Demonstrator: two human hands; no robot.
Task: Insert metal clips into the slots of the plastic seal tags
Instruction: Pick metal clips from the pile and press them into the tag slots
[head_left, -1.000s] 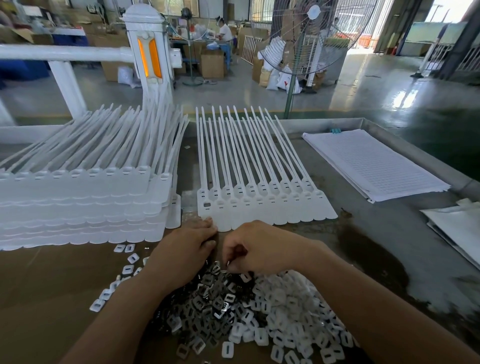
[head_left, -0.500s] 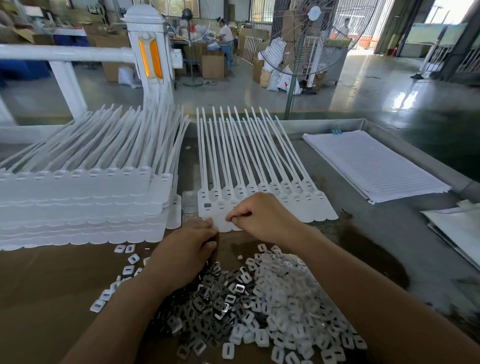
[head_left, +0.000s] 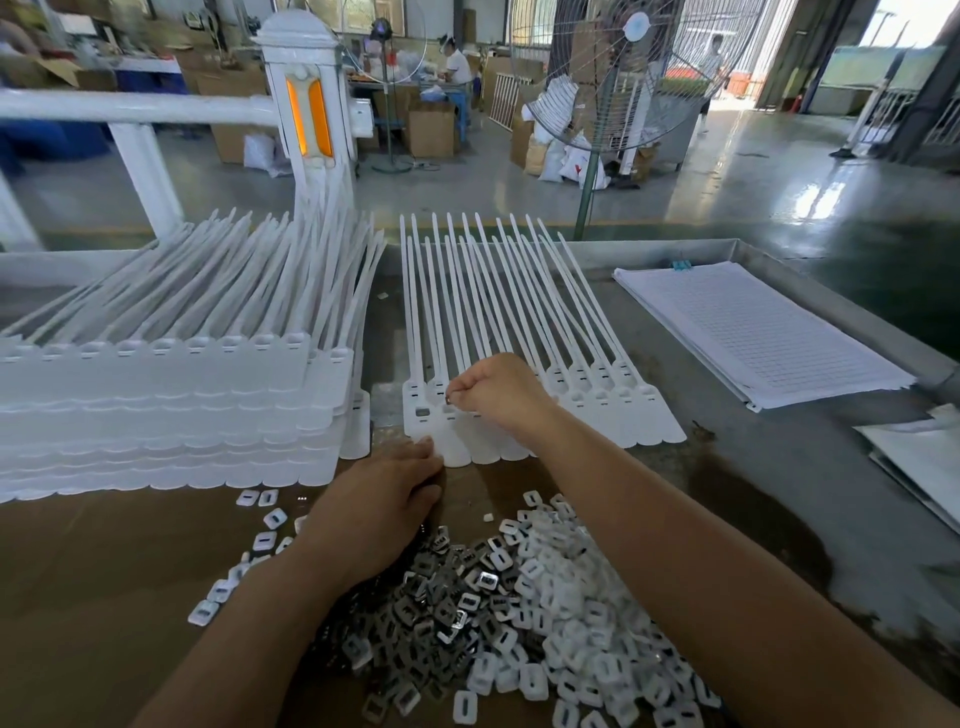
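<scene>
A row of white plastic seal tags lies flat in front of me, straps pointing away. The leftmost tag has a metal clip seated in its slot. My right hand hovers over the second tag's slot and pinches a small metal clip between thumb and fingertip. My left hand rests palm down at the near edge of the row, fingertips touching the tags' rounded ends. A heap of metal clips mixed with white plastic inserts lies near me.
A tall stack of white seal tags fills the left. Lined paper sheets lie at the right by the metal tray rim. More sheets lie at the far right. Loose white inserts are scattered on brown cardboard.
My right hand left the clip heap and moved forward onto the row of tags, carrying a clip to the second slot. My left hand stayed at the row's near edge.
</scene>
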